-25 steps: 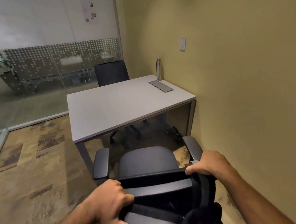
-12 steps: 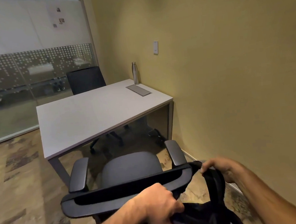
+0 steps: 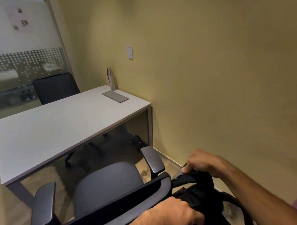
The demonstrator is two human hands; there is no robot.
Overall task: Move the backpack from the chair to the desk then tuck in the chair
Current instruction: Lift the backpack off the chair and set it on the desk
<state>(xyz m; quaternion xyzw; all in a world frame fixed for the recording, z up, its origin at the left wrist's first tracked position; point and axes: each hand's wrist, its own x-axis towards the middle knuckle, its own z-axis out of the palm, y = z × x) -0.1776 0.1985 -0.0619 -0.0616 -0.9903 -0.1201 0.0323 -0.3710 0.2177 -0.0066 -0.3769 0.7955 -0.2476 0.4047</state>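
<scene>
A black backpack [image 3: 204, 196] hangs behind the right end of the chair's backrest, mostly hidden by my arms. My left hand [image 3: 175, 216] grips its fabric low down. My right hand [image 3: 201, 163] pinches its top strap just beyond the backrest corner. The dark office chair [image 3: 106, 186] stands pulled out from the white desk [image 3: 53, 126], its seat bare, its backrest top [image 3: 99, 211] close under me.
A steel bottle [image 3: 111, 78] and a grey cable hatch [image 3: 115, 96] sit at the desk's far right. A second black chair [image 3: 55, 88] stands behind the desk. A yellow wall runs close on the right, a glass partition at the back left.
The view has swung left to right and closer. The backpack has come off the chair's backrest toward the right, both hands still holding it; the right hand has dropped beside the backrest corner.
</scene>
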